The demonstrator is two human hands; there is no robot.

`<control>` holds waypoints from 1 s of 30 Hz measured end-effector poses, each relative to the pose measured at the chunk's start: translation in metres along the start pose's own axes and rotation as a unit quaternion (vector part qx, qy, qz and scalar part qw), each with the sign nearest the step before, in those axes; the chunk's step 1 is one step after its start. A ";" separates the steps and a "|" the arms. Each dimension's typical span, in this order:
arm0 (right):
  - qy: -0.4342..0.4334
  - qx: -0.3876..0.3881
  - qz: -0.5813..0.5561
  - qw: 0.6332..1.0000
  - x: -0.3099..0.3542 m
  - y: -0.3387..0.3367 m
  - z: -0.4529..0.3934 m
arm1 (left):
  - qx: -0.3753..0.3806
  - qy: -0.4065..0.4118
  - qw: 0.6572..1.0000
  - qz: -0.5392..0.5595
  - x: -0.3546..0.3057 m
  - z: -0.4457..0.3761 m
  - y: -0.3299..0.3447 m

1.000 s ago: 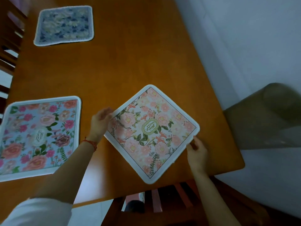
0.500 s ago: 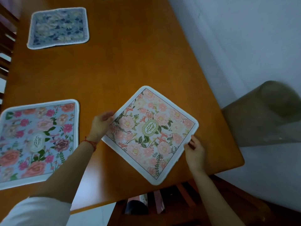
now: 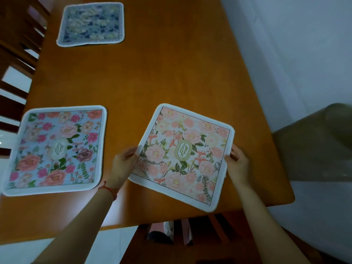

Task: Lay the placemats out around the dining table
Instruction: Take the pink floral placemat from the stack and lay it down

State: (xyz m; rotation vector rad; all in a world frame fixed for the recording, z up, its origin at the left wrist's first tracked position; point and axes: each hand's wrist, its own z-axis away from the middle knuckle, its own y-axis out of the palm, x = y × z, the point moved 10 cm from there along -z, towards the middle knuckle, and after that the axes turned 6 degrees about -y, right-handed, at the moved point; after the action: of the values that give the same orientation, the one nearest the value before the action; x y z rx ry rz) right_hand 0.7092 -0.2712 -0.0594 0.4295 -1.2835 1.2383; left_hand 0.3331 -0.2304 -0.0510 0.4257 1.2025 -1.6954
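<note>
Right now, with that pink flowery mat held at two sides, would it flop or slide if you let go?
The pink placemat probably flops little: it stays flat between the left hand and right hand. It looks light, gripped only at its edges. On the smooth wooden table it may slide easily.

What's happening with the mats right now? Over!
Left hand and right hand gripping pink placemat, skewed on table. Blue floral mat and dark mat laid. Nothing blocking.

left hand (image 3: pixel 122 166) and right hand (image 3: pixel 237 164) extended forward, fingers (image 3: pixel 131 150) curled in grip, forearms bare
</note>
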 end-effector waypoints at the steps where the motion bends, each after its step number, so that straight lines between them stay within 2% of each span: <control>1: -0.002 0.002 0.001 1.000 0.001 0.000 -0.002 | 0.001 -0.008 1.000 0.004 0.005 0.003 0.001; 7: -0.025 0.027 0.022 0.999 0.013 0.003 -0.019 | -0.009 -0.033 0.999 0.034 0.016 0.024 0.004; 18: -0.031 0.069 0.002 0.997 0.028 0.019 -0.046 | -0.021 -0.019 0.997 0.067 0.029 0.047 0.011; 30: -0.034 0.065 -0.003 0.997 0.005 0.008 -0.024 | -0.029 -0.052 0.989 0.137 0.016 0.012 0.012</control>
State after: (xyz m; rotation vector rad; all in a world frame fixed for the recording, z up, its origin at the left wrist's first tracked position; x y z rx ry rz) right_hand 0.7129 -0.2464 -0.0660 0.5736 -1.2612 1.3158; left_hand 0.3386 -0.2496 -0.0636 0.4407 1.0629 -1.4268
